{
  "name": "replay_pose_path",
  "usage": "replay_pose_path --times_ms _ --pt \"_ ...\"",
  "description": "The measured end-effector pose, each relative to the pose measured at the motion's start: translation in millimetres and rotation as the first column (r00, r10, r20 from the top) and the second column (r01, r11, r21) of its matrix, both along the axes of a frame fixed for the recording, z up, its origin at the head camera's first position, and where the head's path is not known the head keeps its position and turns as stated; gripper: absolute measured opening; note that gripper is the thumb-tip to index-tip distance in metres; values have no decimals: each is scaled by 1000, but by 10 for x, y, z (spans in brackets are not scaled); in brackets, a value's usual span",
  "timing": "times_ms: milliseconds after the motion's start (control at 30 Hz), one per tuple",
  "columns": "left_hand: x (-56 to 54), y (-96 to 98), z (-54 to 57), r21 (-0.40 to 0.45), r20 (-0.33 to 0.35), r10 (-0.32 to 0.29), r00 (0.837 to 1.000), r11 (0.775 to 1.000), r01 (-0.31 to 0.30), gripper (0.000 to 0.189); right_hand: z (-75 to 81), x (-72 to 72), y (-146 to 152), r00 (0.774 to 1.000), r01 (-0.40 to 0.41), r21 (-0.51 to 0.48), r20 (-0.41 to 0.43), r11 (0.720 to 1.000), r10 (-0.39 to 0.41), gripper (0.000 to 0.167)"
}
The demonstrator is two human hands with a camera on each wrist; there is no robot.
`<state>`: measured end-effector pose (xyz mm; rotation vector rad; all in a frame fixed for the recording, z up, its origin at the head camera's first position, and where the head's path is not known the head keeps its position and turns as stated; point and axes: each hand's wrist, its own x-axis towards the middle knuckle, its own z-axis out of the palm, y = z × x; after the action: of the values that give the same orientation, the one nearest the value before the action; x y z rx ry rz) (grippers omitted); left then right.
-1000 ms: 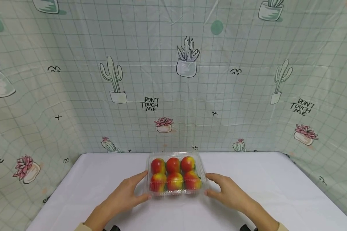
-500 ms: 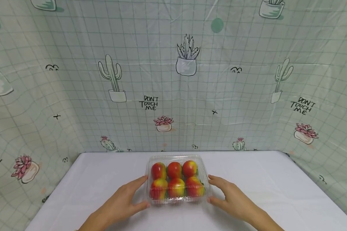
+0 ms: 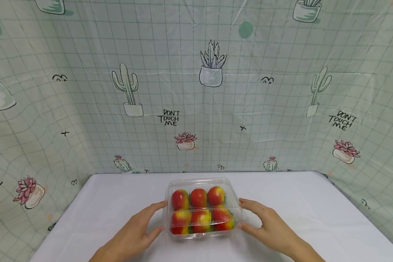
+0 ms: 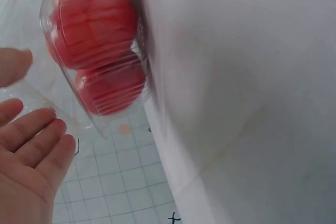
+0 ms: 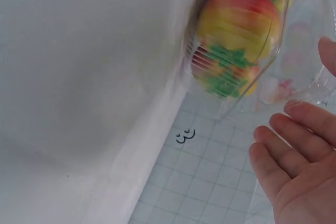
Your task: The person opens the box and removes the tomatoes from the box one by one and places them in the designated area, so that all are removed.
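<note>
A clear plastic clamshell box sits low over the middle of the white table, holding several red-and-yellow fruits. Green leaves show on the fruits in the right wrist view. Its clear lid appears slightly raised at the near side, though the see-through plastic makes this hard to judge. My left hand is at the box's left side, fingertips on or close to the edge, fingers fairly straight. On the right side, my right hand mirrors it, with fingers and thumb spread apart along the edge. Both palms face the box.
A white cloth covers the table. Behind and on both sides hangs a pale green gridded curtain printed with cacti and succulents. The table's far edge meets this curtain just behind the box.
The box has come nearer to the person and looks larger, its near edge lower in the head view. Both hands have moved with it, staying at its sides.
</note>
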<state>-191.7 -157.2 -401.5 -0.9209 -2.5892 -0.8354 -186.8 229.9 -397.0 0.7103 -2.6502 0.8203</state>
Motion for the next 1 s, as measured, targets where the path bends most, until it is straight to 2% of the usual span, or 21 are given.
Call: replay_pose_path --times_ms 233,467,667,1000 --pt "-36 -5 -13 69 -89 -24 996 997 30 60 36 -12 20 999 -22 -24 -47 999 21 48" --pt "-80 14 20 138 -212 -55 976 987 85 46 74 -36 24 998 -16 -39 -65 999 13 53" --pt "-130 28 35 193 -254 -65 965 974 116 48 64 -64 15 997 0 -59 -74 998 -4 55" --pt "-217 24 58 250 -290 -61 955 958 138 52 51 -160 -5 982 -19 -89 -191 996 2 58"
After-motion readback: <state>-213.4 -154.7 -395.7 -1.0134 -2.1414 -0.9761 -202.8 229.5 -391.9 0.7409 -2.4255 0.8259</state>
